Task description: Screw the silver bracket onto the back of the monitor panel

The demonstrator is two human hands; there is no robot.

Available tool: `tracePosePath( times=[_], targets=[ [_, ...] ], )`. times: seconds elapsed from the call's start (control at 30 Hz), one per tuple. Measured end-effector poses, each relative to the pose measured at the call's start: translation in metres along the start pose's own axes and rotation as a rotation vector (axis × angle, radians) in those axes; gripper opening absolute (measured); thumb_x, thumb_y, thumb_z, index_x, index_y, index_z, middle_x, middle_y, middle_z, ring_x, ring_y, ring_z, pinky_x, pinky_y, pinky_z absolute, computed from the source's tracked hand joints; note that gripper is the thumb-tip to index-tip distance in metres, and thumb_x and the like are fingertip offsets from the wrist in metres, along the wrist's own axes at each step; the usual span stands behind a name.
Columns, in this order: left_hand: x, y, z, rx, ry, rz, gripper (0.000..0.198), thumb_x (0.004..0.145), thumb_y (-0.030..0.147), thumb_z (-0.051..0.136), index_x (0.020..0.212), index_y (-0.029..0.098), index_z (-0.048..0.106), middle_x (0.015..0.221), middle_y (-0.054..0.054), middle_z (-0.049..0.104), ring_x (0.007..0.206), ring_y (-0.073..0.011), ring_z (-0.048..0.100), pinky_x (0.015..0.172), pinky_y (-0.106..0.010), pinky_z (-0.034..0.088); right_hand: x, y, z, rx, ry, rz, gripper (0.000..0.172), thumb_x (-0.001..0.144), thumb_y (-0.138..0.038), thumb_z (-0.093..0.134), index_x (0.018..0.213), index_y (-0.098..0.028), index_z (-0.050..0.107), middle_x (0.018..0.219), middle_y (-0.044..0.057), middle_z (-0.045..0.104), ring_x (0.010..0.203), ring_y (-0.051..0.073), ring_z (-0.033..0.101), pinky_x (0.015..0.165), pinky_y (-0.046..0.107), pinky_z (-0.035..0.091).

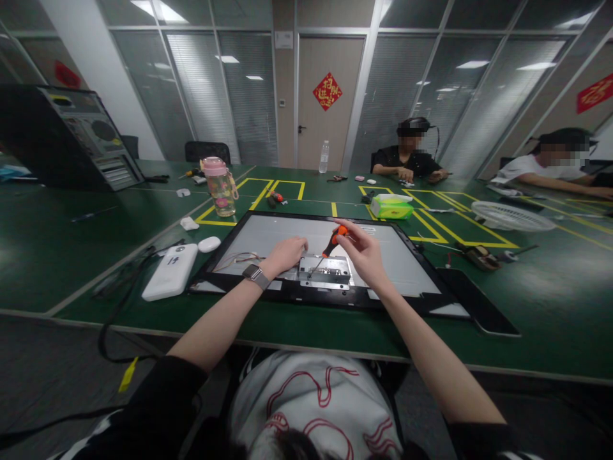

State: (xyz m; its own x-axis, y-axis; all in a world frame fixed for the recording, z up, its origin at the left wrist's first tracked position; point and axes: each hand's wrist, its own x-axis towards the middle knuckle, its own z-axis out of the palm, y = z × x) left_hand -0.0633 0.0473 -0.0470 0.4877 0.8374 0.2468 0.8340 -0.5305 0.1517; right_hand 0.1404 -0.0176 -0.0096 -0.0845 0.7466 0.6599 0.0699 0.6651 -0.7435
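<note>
A flat monitor panel [268,233] lies face down on the green table [550,306], black frame around a pale grey back. A small metal bracket [330,271] sits at its middle near edge. My right hand [364,252] is closed on an orange-handled screwdriver [334,240], whose shaft slants down to the bracket's left part. My left hand [285,254], with a wristwatch on the wrist, rests curled on the panel just left of the bracket; what its fingers hold, if anything, is hidden. Thin wires [234,259] trail on the panel to the left.
A white power pack [171,271] and black cable lie left of the panel. A pink-lidded bottle [221,186], computer tower [71,137], green box [391,207], white fan grille [510,216] and a dark flat panel [479,306] stand around. Two other people sit at the far side.
</note>
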Motion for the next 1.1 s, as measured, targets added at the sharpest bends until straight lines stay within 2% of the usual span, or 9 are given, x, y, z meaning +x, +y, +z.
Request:
tracePosePath(
  times=[0.1, 0.27, 0.47, 0.67, 0.8, 0.87, 1.0, 1.1],
  targets=[
    [0.0004, -0.0002, 0.0005, -0.006, -0.001, -0.002, 0.030, 0.092, 0.013, 0.038, 0.106, 0.018, 0.064, 0.107, -0.009, 0.069, 0.096, -0.0227, 0.064, 0.084, -0.032, 0.049, -0.0003, 0.0004, 0.0004, -0.080, 0.038, -0.048, 0.026, 0.083, -0.027, 0.066, 0.109, -0.028, 0.070, 0.099, 0.004, 0.063, 0.091, 0.018, 0.061, 0.085, 0.034, 0.051],
    [0.0005, 0.0003, 0.0005, -0.008, -0.001, -0.007, 0.030, 0.092, 0.013, 0.038, 0.106, 0.017, 0.064, 0.107, -0.009, 0.068, 0.096, -0.0220, 0.064, 0.084, -0.031, 0.049, -0.0012, -0.0026, -0.0005, 0.049, -0.092, 0.019, 0.036, 0.093, -0.028, 0.051, 0.128, -0.029, 0.059, 0.109, 0.005, 0.066, 0.098, 0.018, 0.065, 0.097, 0.040, 0.047],
    [-0.0001, 0.0015, -0.0011, 0.002, -0.009, -0.008, 0.031, 0.091, 0.012, 0.037, 0.107, 0.018, 0.064, 0.108, -0.009, 0.068, 0.097, -0.0234, 0.064, 0.083, -0.033, 0.050, 0.0005, 0.0009, 0.0006, 0.004, 0.052, -0.001, 0.025, 0.081, -0.028, 0.069, 0.106, -0.027, 0.071, 0.097, 0.003, 0.066, 0.083, 0.016, 0.064, 0.081, 0.032, 0.053],
    [0.0000, 0.0009, -0.0010, 0.006, -0.004, -0.009, 0.031, 0.092, 0.013, 0.038, 0.107, 0.018, 0.065, 0.108, -0.010, 0.068, 0.096, -0.0221, 0.064, 0.084, -0.032, 0.049, 0.0017, -0.0029, -0.0039, 0.046, -0.062, 0.045, 0.030, 0.091, -0.033, 0.055, 0.119, -0.026, 0.066, 0.100, 0.004, 0.072, 0.099, 0.020, 0.066, 0.095, 0.040, 0.048],
    [0.0004, 0.0004, -0.0006, 0.004, -0.014, -0.010, 0.031, 0.093, 0.013, 0.038, 0.106, 0.018, 0.065, 0.107, -0.010, 0.068, 0.096, -0.0223, 0.064, 0.084, -0.032, 0.049, 0.0019, 0.0003, -0.0031, 0.018, 0.025, 0.018, 0.021, 0.082, -0.034, 0.068, 0.101, -0.025, 0.072, 0.092, 0.003, 0.070, 0.086, 0.018, 0.066, 0.085, 0.036, 0.052],
    [0.0004, -0.0001, 0.0000, 0.001, -0.011, -0.005, 0.031, 0.092, 0.013, 0.038, 0.107, 0.018, 0.064, 0.107, -0.010, 0.068, 0.097, -0.0223, 0.064, 0.084, -0.032, 0.049, 0.0020, 0.0029, -0.0030, -0.019, 0.050, -0.007, 0.018, 0.081, -0.036, 0.069, 0.095, -0.025, 0.073, 0.092, 0.003, 0.069, 0.086, 0.018, 0.065, 0.084, 0.035, 0.052],
    [0.0001, -0.0007, 0.0006, -0.002, -0.009, -0.010, 0.031, 0.092, 0.013, 0.038, 0.106, 0.018, 0.064, 0.107, -0.010, 0.068, 0.096, -0.0226, 0.064, 0.083, -0.032, 0.049, 0.0020, 0.0044, -0.0042, 0.066, -0.066, 0.027, 0.029, 0.091, -0.039, 0.055, 0.114, -0.028, 0.068, 0.106, 0.005, 0.070, 0.102, 0.021, 0.064, 0.096, 0.040, 0.047],
    [-0.0005, 0.0008, -0.0011, -0.004, -0.006, -0.011, 0.030, 0.092, 0.014, 0.037, 0.107, 0.018, 0.064, 0.108, -0.010, 0.068, 0.097, -0.0234, 0.064, 0.082, -0.032, 0.049, 0.0016, 0.0029, -0.0035, 0.136, -0.106, 0.076, 0.034, 0.092, -0.038, 0.054, 0.123, -0.029, 0.063, 0.105, 0.004, 0.071, 0.098, 0.020, 0.066, 0.096, 0.042, 0.048]
  ],
)
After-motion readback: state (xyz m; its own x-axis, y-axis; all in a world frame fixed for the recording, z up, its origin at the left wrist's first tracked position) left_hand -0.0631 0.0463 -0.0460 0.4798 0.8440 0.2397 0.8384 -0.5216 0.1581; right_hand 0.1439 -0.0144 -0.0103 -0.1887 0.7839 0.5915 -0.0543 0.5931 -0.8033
